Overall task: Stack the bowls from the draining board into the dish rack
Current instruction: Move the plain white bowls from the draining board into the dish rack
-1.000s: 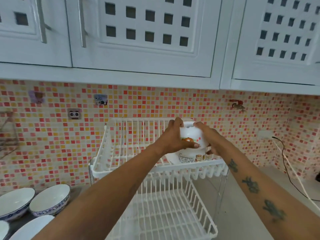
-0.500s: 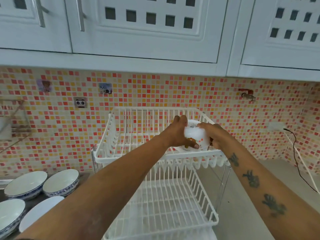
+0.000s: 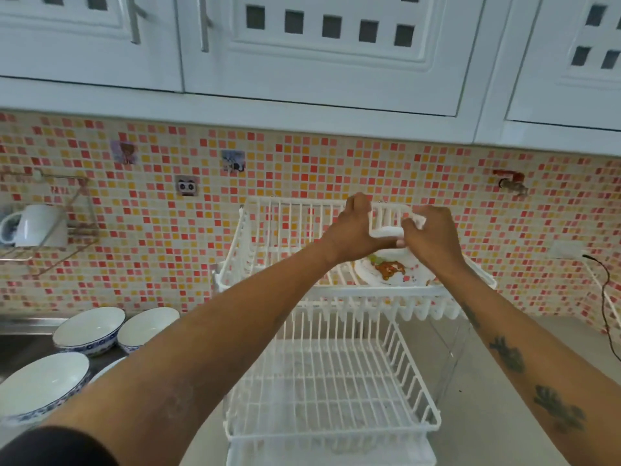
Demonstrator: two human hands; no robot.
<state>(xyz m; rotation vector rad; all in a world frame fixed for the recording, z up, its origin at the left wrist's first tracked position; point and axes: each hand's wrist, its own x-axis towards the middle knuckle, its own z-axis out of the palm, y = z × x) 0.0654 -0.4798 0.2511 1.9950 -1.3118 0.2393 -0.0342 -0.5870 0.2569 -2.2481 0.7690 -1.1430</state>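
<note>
A home kitchen: white wall cupboards (image 3: pixel 319 52), mosaic-tiled splashback (image 3: pixel 336 169), dish rack (image 3: pixel 336 381) and bowls (image 3: pixel 89 327) on the counter.

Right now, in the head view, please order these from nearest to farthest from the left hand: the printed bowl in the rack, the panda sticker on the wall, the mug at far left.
From the left hand:
1. Printed bowl, just below and right, on the rack's upper tier.
2. Panda sticker, on the tiles, to the left.
3. Mug, far left, on the wall shelf.
</note>
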